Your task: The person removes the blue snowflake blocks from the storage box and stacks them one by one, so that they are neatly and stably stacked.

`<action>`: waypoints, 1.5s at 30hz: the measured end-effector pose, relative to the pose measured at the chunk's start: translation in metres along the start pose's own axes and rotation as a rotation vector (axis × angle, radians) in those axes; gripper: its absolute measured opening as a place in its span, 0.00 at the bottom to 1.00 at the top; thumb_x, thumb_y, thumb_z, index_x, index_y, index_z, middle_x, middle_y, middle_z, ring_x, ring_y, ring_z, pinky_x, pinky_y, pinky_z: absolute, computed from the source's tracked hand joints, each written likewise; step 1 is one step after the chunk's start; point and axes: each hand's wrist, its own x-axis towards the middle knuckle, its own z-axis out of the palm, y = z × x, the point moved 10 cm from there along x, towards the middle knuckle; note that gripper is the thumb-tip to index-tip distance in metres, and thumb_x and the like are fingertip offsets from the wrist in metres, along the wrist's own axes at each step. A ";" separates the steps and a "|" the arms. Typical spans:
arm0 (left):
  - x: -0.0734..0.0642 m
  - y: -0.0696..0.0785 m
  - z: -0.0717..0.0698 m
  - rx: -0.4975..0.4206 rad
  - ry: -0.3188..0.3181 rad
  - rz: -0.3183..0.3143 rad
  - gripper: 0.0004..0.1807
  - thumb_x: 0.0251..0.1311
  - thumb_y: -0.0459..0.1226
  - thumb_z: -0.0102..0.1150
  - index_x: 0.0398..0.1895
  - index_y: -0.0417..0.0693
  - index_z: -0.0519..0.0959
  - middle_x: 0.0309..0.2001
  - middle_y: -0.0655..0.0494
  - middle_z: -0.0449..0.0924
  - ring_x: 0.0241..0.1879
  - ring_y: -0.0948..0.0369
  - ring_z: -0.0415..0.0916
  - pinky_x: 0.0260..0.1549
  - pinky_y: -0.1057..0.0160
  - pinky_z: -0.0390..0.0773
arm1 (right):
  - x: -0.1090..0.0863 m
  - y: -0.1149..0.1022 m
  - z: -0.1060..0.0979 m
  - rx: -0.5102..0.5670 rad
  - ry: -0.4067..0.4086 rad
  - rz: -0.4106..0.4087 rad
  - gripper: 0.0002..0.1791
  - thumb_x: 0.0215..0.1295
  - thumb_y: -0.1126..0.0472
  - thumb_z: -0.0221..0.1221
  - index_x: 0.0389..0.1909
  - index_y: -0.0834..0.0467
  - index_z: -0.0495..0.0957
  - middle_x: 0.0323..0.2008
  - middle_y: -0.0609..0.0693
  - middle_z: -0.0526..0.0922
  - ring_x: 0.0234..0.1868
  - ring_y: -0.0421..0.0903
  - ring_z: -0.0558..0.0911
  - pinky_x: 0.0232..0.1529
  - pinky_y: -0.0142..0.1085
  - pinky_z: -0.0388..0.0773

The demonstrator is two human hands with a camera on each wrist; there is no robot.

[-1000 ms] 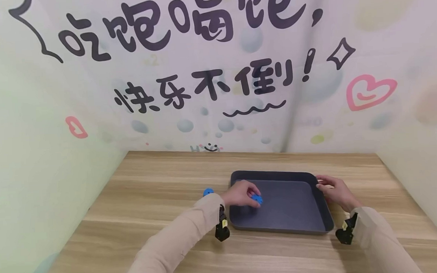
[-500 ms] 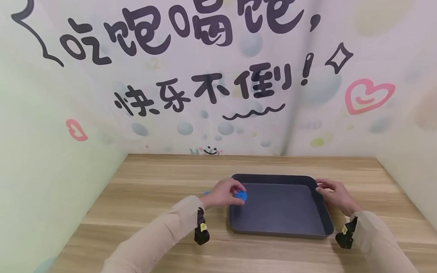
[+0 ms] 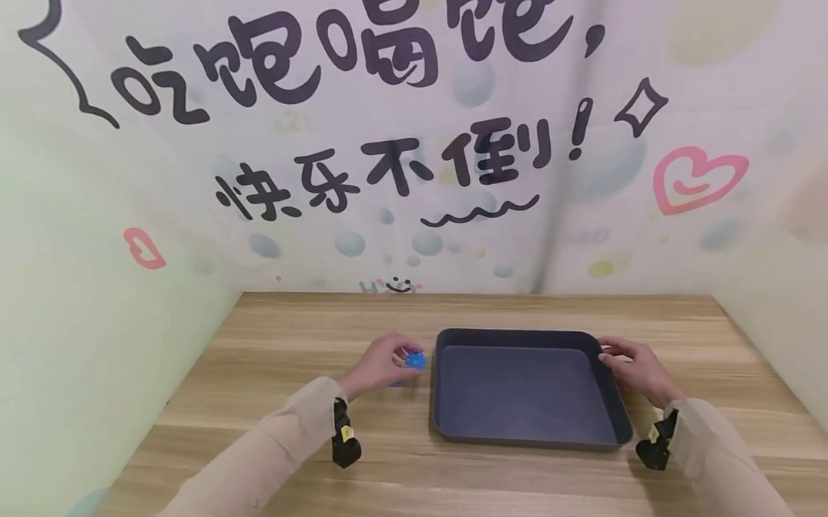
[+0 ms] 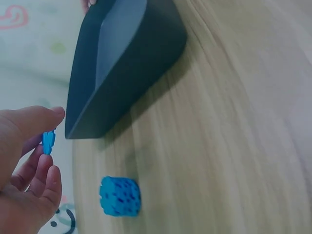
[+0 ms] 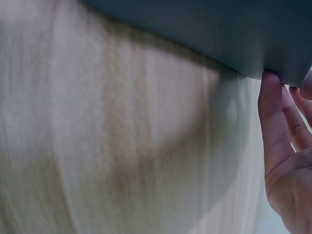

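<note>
My left hand (image 3: 378, 363) pinches a thin blue notched disc (image 4: 48, 142) between thumb and fingers, left of the dark grey baking tray (image 3: 526, 442). A short blue stack with notched sides (image 4: 120, 196) stands on the table below that hand; the hand hides most of it in the head view. At the tray's right side, near the far corner, my right hand (image 3: 637, 368) grips the rim. Its thumb lies over the edge, and its fingers (image 5: 274, 107) touch the outer wall in the right wrist view. Nothing lies on the tray's floor.
Wood-grain table (image 3: 286, 337) surrounds the tray. Behind it stands a printed wall cover (image 3: 399, 244) with dark lettering, and pale walls close off both sides. A black camera (image 3: 345, 439) sits on the left wrist, another on the right.
My left hand has moved left with the blue disc, from over the tray to beside it, above the blue stack. The right hand stays on the rim; the tray has barely moved.
</note>
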 end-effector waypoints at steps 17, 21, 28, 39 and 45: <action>-0.017 -0.037 -0.013 0.024 0.155 -0.082 0.18 0.42 0.28 0.65 0.40 0.36 0.77 0.39 0.47 0.75 0.38 0.51 0.72 0.37 0.57 0.74 | 0.000 0.001 0.000 0.000 0.005 0.003 0.25 0.65 0.62 0.48 0.59 0.70 0.58 0.49 0.71 0.66 0.37 0.46 0.75 0.32 0.41 0.77; -0.019 -0.046 -0.014 0.036 0.181 -0.118 0.18 0.42 0.28 0.66 0.40 0.37 0.77 0.39 0.48 0.75 0.39 0.52 0.71 0.39 0.55 0.73 | 0.000 0.000 0.000 0.001 0.004 -0.002 0.25 0.65 0.62 0.48 0.59 0.71 0.58 0.48 0.71 0.66 0.37 0.47 0.75 0.31 0.40 0.77; -0.019 -0.056 -0.012 0.026 0.189 -0.155 0.18 0.43 0.29 0.65 0.41 0.38 0.77 0.39 0.50 0.74 0.40 0.54 0.71 0.39 0.56 0.72 | 0.000 -0.001 0.000 0.001 0.002 -0.002 0.25 0.65 0.62 0.48 0.59 0.71 0.58 0.48 0.71 0.66 0.37 0.47 0.74 0.31 0.40 0.76; -0.020 -0.057 -0.006 0.037 0.193 -0.144 0.19 0.43 0.30 0.65 0.41 0.36 0.77 0.38 0.50 0.74 0.39 0.55 0.70 0.40 0.58 0.72 | 0.000 -0.001 0.000 0.011 0.001 0.006 0.25 0.65 0.62 0.48 0.59 0.70 0.58 0.49 0.71 0.65 0.37 0.47 0.75 0.31 0.40 0.77; -0.020 -0.056 -0.006 0.053 0.211 -0.130 0.18 0.43 0.30 0.66 0.41 0.35 0.77 0.38 0.49 0.73 0.39 0.54 0.70 0.39 0.57 0.71 | 0.000 0.001 0.000 0.012 0.001 0.011 0.25 0.65 0.62 0.48 0.59 0.70 0.58 0.49 0.71 0.66 0.37 0.46 0.75 0.31 0.40 0.76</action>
